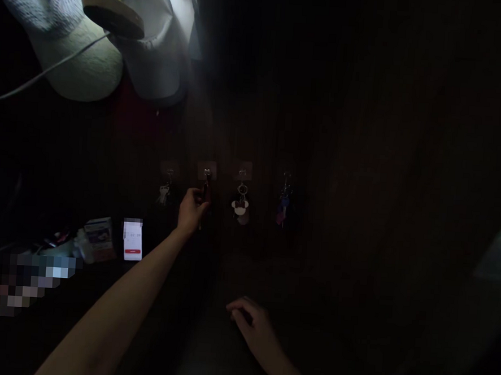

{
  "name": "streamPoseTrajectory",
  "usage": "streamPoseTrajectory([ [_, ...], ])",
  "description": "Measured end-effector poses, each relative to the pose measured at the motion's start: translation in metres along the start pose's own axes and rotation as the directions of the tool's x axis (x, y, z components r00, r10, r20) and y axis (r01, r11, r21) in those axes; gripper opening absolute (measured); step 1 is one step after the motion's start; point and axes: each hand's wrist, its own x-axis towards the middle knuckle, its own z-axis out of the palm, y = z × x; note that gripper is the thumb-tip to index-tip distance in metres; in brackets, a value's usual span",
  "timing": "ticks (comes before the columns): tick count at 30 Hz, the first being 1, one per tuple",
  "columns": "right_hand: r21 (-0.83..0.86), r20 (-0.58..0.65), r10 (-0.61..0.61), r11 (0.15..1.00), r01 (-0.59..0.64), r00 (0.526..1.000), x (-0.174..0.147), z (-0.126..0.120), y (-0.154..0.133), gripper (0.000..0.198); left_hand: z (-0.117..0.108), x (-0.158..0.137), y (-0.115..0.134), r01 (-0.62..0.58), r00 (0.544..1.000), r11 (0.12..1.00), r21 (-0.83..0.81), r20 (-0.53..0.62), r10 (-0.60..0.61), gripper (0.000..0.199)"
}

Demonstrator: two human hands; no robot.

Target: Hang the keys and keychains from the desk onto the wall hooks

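Observation:
The scene is very dark. My left hand reaches up to a dark wall and pinches a key that hangs from the second of several small adhesive hooks. A bunch of keys hangs on the hook to its left. To its right hang a keyring with a white mouse-shaped fob and a bunch with coloured tags. My right hand is low in the middle, fingers loosely curled, holding nothing that I can see.
Pale caps and a grey one hang at the top left, with a white cord across them. A lit phone screen, a small box and clutter stand on a dark surface at the left.

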Motion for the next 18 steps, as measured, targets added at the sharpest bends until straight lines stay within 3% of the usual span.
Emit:
streamPoseTrajectory([
  [5,0.035,-0.005,0.045,0.998,-0.045,0.999,0.001,0.000,0.001,0.022,0.001,-0.032,-0.017,0.049,0.999,0.999,-0.015,0.024,-0.048,0.051],
  [12,0.049,-0.025,0.068,0.997,-0.067,0.997,0.004,0.005,0.009,0.022,0.007,-0.107,-0.040,0.191,0.971,0.970,-0.153,0.173,-0.164,0.031],
  [15,0.013,-0.016,0.077,0.997,-0.077,0.997,0.004,0.005,0.010,0.023,0.009,-0.147,-0.047,0.232,0.941,0.960,-0.155,0.287,-0.181,0.025],
  [18,-0.017,-0.003,0.093,0.996,-0.093,0.996,0.003,0.004,0.007,0.025,0.005,-0.178,-0.048,0.261,0.867,0.956,-0.132,0.468,-0.172,0.020],
])
